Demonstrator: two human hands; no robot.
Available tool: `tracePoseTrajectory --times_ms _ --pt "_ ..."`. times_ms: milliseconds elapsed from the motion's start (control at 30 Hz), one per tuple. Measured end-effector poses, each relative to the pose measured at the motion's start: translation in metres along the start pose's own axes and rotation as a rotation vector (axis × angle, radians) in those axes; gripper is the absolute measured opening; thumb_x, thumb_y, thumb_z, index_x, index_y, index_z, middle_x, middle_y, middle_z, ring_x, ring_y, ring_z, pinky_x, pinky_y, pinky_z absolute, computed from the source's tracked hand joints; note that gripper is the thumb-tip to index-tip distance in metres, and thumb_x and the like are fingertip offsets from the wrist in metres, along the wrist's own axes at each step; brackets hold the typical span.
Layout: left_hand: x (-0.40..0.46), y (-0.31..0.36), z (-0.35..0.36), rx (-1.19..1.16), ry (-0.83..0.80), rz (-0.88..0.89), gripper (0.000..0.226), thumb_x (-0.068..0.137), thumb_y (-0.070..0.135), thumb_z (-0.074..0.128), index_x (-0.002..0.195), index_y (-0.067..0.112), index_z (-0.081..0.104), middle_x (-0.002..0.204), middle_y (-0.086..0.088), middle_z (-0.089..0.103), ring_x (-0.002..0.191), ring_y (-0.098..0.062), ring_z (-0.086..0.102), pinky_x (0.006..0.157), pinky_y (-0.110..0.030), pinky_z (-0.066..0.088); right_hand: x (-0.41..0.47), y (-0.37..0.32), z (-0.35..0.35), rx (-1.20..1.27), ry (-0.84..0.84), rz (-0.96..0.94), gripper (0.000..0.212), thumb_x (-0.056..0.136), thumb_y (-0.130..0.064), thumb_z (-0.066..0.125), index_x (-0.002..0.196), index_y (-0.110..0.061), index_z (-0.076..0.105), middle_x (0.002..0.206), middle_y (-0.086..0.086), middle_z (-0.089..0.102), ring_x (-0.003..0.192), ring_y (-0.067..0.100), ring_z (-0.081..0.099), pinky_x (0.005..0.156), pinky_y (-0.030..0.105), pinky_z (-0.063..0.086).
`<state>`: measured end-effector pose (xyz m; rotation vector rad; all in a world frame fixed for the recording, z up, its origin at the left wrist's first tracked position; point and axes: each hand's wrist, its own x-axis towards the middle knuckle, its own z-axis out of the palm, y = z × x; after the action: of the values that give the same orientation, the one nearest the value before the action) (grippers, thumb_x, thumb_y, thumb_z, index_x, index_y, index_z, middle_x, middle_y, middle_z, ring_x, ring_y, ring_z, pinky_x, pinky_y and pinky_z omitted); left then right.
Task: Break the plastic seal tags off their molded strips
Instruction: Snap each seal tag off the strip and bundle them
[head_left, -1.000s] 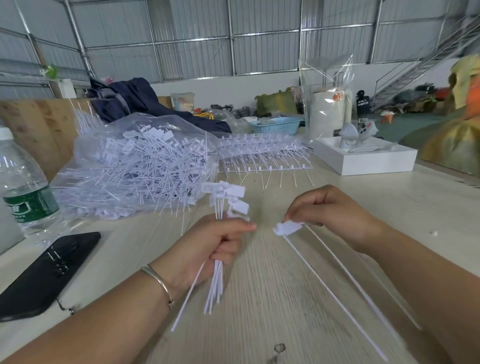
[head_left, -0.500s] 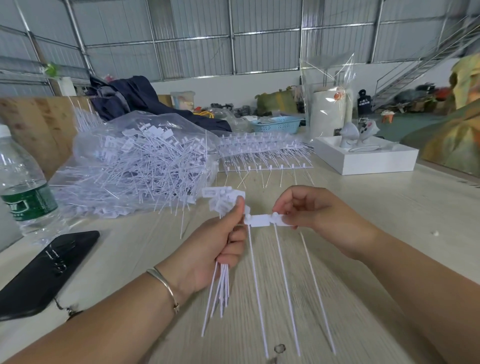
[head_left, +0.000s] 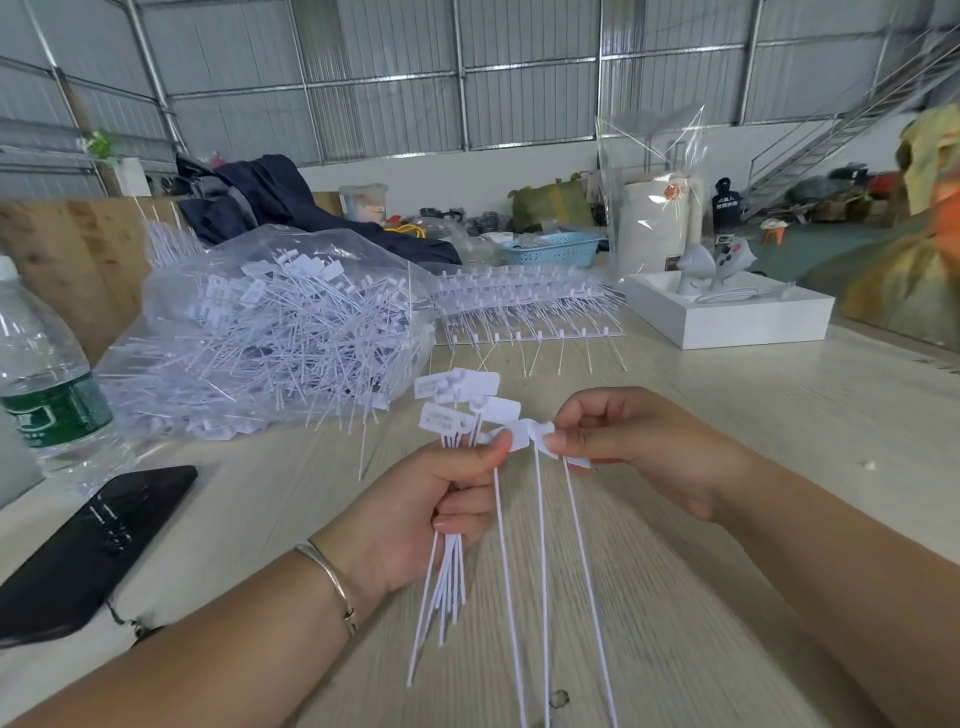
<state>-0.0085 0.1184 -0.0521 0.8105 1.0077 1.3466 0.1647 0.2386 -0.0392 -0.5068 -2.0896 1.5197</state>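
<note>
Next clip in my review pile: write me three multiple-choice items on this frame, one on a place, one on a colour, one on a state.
1. Where does the phone lie?
A. on the table left of the left hand
B. in the white tray
C. on the bag of tags

2. What colour is the basket at the back?
A. red
B. light blue
C. black

3. What is the left hand doing?
A. lying flat on the table
B. gripping a bundle of tags
C. holding the bottle

Answers: 1 A, it lies flat on the table beside the left forearm. 2 B, its lattice wall is light blue. 3 B, fingers curl round the bundle of tags.
</note>
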Motion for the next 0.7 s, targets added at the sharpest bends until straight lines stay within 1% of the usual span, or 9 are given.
tracePoseTrajectory --times_ms 67,167,233,300,400,467,567,633,700 --pt "0.000 -0.002 0.002 -0.014 -0.061 -0.039 0.022 0.076 0.019 0.075 0.066 0.020 0.056 0.056 0.008 0.018 0.035 0.000 0.021 0.031 -0.012 0.017 0.001 -0.001 0.003 0.034 -0.054 -0.015 0.020 0.070 -0.032 0.079 0.074 -0.015 0.068 0.064 0.000 0.060 0.066 0.012 0.054 0.068 0.016 0.044" --pt "-0.002 -0.003 0.007 0.067 -0.182 -0.084 0.013 0.081 0.030 0.069 0.072 0.021 0.067 0.053 0.010 0.024 0.037 0.000 0.022 0.033 -0.012 0.014 -0.001 -0.001 0.010 0.051 -0.143 -0.028 0.015 0.078 -0.031 0.073 0.076 -0.017 0.067 0.070 0.001 0.063 0.071 0.013 0.056 0.079 0.025 0.043" --pt "-0.003 -0.002 0.007 0.101 -0.204 -0.101 0.021 0.085 0.034 0.063 0.071 0.022 0.072 0.054 0.010 0.024 0.039 -0.002 0.017 0.034 -0.012 0.013 -0.002 -0.003 0.013 0.027 -0.137 -0.020 0.014 0.080 -0.031 0.069 0.076 -0.018 0.066 0.072 0.003 0.065 0.073 0.016 0.056 0.080 0.029 0.041" --pt "-0.002 0.000 0.005 0.070 -0.162 -0.109 0.023 0.088 0.032 0.062 0.070 0.020 0.070 0.053 0.010 0.026 0.040 -0.004 0.014 0.035 -0.013 0.011 -0.002 -0.005 0.016 -0.016 -0.108 -0.013 0.019 0.079 -0.035 0.064 0.075 -0.016 0.062 0.068 0.003 0.065 0.069 0.015 0.056 0.073 0.024 0.041" --pt "0.002 0.000 0.003 -0.025 -0.026 -0.098 0.019 0.079 0.029 0.068 0.068 0.016 0.060 0.053 0.008 0.025 0.036 -0.001 0.019 0.034 -0.014 0.009 0.000 -0.006 0.015 -0.049 -0.020 -0.012 0.022 0.084 -0.029 0.065 0.076 -0.010 0.057 0.058 -0.002 0.055 0.055 0.010 0.047 0.056 0.016 0.038" --pt "0.005 -0.001 0.002 -0.009 0.093 -0.066 0.024 0.074 0.029 0.070 0.065 0.015 0.053 0.054 0.007 0.024 0.035 -0.003 0.019 0.033 -0.014 0.009 0.001 -0.006 0.009 -0.105 0.077 -0.010 0.018 0.086 -0.020 0.069 0.080 -0.006 0.059 0.063 0.007 0.048 0.058 0.013 0.042 0.057 0.017 0.034" --pt "0.006 -0.002 0.001 0.086 0.215 -0.033 0.028 0.081 0.029 0.067 0.065 0.015 0.049 0.055 0.006 0.027 0.036 -0.004 0.020 0.033 -0.015 0.011 0.001 -0.004 0.003 -0.158 0.132 -0.043 0.017 0.085 -0.014 0.071 0.088 0.000 0.063 0.074 0.011 0.045 0.067 0.016 0.040 0.060 0.020 0.030" --pt "0.006 -0.004 0.002 0.129 0.239 -0.023 0.028 0.084 0.029 0.066 0.066 0.014 0.050 0.054 0.005 0.035 0.037 -0.004 0.022 0.032 -0.014 0.013 0.001 -0.004 0.006 -0.162 0.127 -0.065 0.014 0.084 -0.014 0.072 0.089 -0.002 0.067 0.072 0.010 0.045 0.064 0.011 0.040 0.057 0.015 0.030" --pt "0.006 -0.004 0.003 0.183 0.221 -0.010 0.024 0.082 0.030 0.067 0.070 0.014 0.055 0.058 0.004 0.043 0.040 -0.004 0.023 0.032 -0.014 0.016 0.001 -0.003 0.008 -0.177 0.119 -0.081 0.009 0.085 -0.013 0.071 0.088 -0.005 0.070 0.070 0.009 0.043 0.064 0.011 0.037 0.057 0.016 0.029"
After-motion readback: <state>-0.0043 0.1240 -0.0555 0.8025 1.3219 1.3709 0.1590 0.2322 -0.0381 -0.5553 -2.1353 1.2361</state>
